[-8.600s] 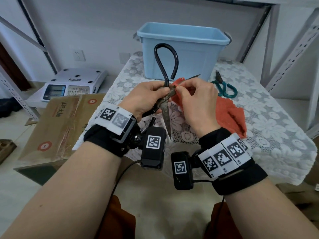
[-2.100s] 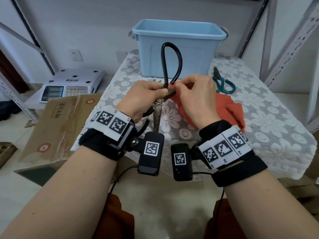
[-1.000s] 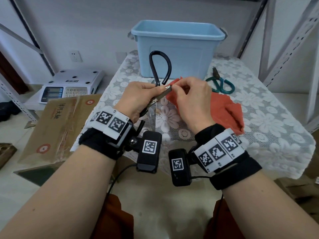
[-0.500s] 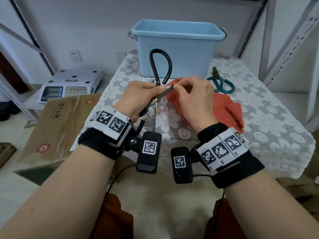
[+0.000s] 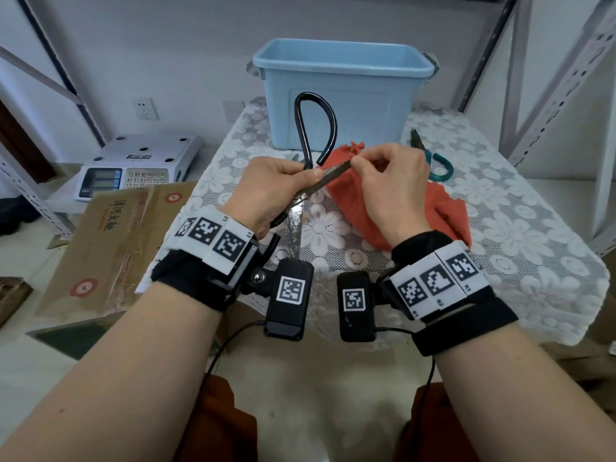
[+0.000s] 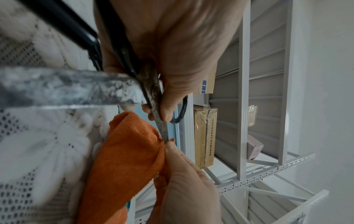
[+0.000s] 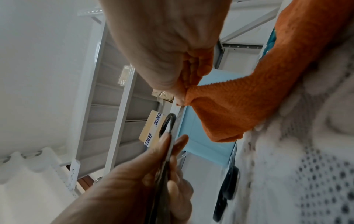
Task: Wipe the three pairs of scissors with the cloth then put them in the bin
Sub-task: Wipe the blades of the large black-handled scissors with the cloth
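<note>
A lace tablecloth (image 5: pixel 520 235) with a flower pattern covers the table. To the left, lower down, a white scale (image 5: pixel 133 165) with a keypad sits on a low surface, and a flat cardboard box (image 5: pixel 110 241) lies just near of it. A wall socket (image 5: pixel 145 108) is on the far wall. Grey metal shelving (image 5: pixel 560 88) stands at right, and the wrist views show cartons (image 6: pixel 205 136) on it.

My right hand (image 5: pixel 390 181) has slid the cloth (image 5: pixel 350 198) out along the scissors (image 5: pixel 300 198) blade, from beside my left hand (image 5: pixel 270 191) to its tip. The handle loop, upright two seconds ago, has tipped slightly leftward.
</note>
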